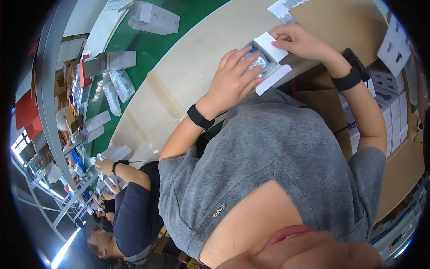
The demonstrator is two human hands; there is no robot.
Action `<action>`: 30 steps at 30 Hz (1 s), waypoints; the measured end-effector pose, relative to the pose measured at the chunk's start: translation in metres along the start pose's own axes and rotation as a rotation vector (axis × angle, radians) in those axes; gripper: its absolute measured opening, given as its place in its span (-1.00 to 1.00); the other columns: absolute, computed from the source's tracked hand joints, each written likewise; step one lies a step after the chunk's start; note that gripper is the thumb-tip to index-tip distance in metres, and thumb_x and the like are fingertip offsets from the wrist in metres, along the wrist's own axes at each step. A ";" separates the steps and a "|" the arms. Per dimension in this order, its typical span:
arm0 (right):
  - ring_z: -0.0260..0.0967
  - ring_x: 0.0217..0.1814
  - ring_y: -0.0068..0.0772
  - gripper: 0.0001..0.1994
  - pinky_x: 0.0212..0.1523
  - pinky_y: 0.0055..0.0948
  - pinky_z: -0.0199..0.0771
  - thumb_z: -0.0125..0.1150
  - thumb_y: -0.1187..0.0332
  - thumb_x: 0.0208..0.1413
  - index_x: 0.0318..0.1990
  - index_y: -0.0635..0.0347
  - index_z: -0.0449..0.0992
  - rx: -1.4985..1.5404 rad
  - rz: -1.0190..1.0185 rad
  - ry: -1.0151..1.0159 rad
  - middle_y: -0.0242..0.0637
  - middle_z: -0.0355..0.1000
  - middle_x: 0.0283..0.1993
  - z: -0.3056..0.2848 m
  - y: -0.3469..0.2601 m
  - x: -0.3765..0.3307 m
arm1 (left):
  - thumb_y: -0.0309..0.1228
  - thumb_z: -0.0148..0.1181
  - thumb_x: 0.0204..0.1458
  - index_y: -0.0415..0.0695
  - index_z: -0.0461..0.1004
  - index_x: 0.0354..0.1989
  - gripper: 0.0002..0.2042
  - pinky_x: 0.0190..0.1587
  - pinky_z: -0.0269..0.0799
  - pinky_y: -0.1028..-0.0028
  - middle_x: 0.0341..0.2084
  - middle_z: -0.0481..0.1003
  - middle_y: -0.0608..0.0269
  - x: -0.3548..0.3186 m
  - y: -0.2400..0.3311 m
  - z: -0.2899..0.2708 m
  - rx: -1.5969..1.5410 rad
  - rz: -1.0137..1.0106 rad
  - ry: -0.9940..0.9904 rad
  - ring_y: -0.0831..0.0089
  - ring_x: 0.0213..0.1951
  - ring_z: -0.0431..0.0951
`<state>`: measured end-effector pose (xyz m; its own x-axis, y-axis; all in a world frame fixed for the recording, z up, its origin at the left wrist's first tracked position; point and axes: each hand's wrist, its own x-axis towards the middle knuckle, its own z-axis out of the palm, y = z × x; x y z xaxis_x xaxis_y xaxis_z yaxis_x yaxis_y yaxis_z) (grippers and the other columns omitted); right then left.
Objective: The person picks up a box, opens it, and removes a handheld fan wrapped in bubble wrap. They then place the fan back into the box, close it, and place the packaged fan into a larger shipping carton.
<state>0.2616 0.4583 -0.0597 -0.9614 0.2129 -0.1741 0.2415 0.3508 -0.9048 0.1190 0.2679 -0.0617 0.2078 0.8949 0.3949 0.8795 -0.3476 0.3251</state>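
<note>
A small white cardboard box (268, 83) lies at the edge of the pale worktable, its end flaps raised. Inside it shows a packet in clear, shiny plastic wrap (265, 62); what the wrap contains I cannot make out. My left hand (233, 78) lies over the box from the left, fingers stretched and spread across the packet. At the far right corner of the box my right hand (298, 42) is closed, thumb and fingers pinching beside a raised white flap (271, 46). Black bands circle both my wrists.
A green conveyor belt (152, 47) runs beyond the table, carrying white boxes (154, 19) and plastic-wrapped packets (121, 85). On my right, an open brown carton (398, 175) holds stacked white boxes (392, 107). A co-worker in a dark shirt (134, 206) sits at my left, handling boxes.
</note>
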 end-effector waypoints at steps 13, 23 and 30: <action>0.35 -0.36 -0.12 -0.91 -0.33 -0.29 0.32 0.02 0.49 0.00 -0.35 0.33 0.39 -0.625 0.043 0.121 -0.13 0.41 -0.43 -0.004 -0.012 0.015 | -0.42 0.18 -0.28 -0.12 0.43 -0.46 -0.84 -0.30 0.31 0.26 -0.42 0.39 0.20 0.024 -0.008 -0.009 -0.100 -0.348 -0.192 0.18 -0.43 0.38; 0.37 -0.20 -0.17 -0.80 -0.14 -0.34 0.33 -0.06 0.49 0.03 -0.19 0.28 0.42 0.223 -0.356 -0.035 -0.10 0.41 -0.27 0.028 -0.010 -0.044 | -0.44 0.20 -0.28 -0.15 0.40 -0.13 -0.59 -0.03 0.27 0.31 -0.16 0.37 0.01 0.042 -0.033 0.000 -0.265 -0.079 -0.402 0.14 -0.08 0.36; 0.36 -0.45 -0.10 -0.84 -0.40 -0.29 0.34 0.03 0.33 0.00 -0.44 0.26 0.42 -0.201 -0.424 0.059 -0.15 0.40 -0.54 0.036 -0.014 -0.036 | -0.43 0.20 -0.30 -0.20 0.42 -0.25 -0.66 -0.08 0.29 0.27 -0.26 0.42 0.06 0.061 -0.024 0.009 -0.202 -0.084 -0.424 0.14 -0.15 0.39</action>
<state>0.2879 0.4126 -0.0545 -0.9730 0.0617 0.2224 -0.1450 0.5865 -0.7969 0.1145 0.3330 -0.0530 0.3331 0.9428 -0.0121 0.8084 -0.2790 0.5183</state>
